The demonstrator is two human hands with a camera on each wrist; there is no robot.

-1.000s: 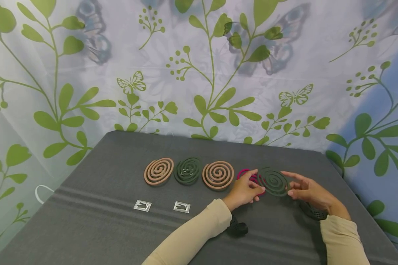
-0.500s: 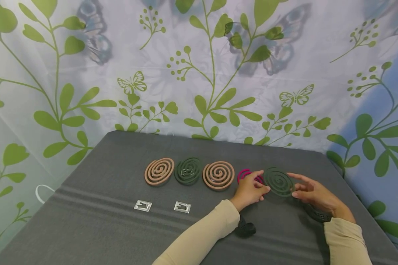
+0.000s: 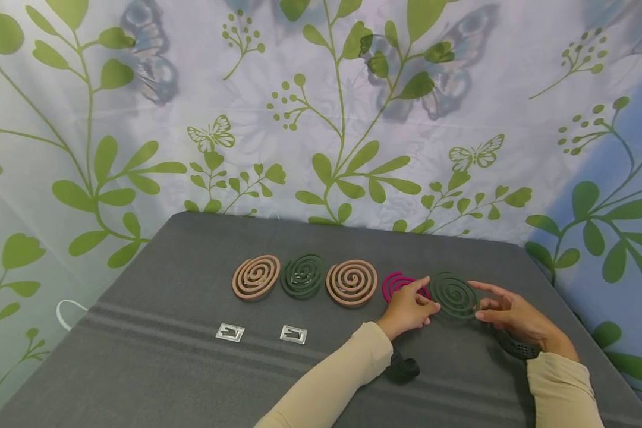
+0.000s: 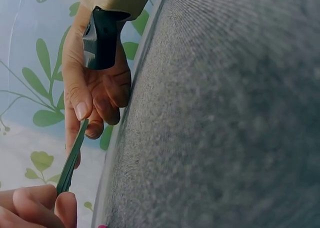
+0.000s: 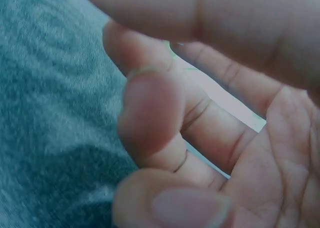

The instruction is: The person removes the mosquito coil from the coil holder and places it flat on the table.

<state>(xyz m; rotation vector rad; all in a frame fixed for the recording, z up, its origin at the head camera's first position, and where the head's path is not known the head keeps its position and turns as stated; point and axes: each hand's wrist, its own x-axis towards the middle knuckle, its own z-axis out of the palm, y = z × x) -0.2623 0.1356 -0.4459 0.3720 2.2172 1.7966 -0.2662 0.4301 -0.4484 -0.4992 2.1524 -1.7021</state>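
A dark green mosquito coil (image 3: 453,295) is held up off the table between my two hands, its face towards the head camera. My left hand (image 3: 408,307) pinches its left edge between thumb and fingers. At the right edge, my right hand (image 3: 519,318) grips it with the thumb and a bent finger, the index finger stretched along the rim. The left wrist view shows the green coil (image 4: 73,155) nearly edge-on between both hands. Behind my left hand a magenta coil (image 3: 393,286) lies partly covered. In the right wrist view, fingers fill most of the picture.
Left of the magenta coil lie a brown coil (image 3: 352,283), another green coil (image 3: 302,276) and a second brown coil (image 3: 256,277) in a row. Nearer are two metal coil stands, one left (image 3: 230,332) and one right (image 3: 293,334), on the grey table (image 3: 139,368). A patterned curtain (image 3: 278,119) hangs behind.
Both hands have moved a little to the right with the green coil, drawing it away from the magenta coil, which is now more exposed. The row of coils and the stands are unmoved.
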